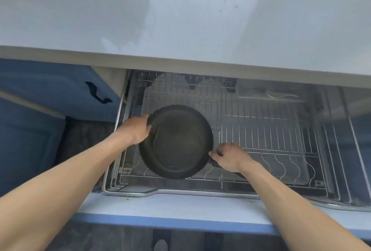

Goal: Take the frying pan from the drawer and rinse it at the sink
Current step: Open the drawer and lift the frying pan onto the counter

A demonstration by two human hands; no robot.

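Observation:
A round black frying pan (176,141) sits over the left half of an open pull-out drawer with a wire rack (271,136). My left hand (136,129) grips the pan's left rim. At the pan's lower right, my right hand (228,157) is closed around the dark handle, which it mostly hides. The pan looks slightly tilted, its near edge over the rack's front wires. No sink is in view.
A pale worktop (180,20) overhangs the drawer's back. White plates (202,84) stand in the rack's far slots, and a tray with utensils (277,95) lies at the back right. A blue cabinet door with a black handle (97,94) is on the left.

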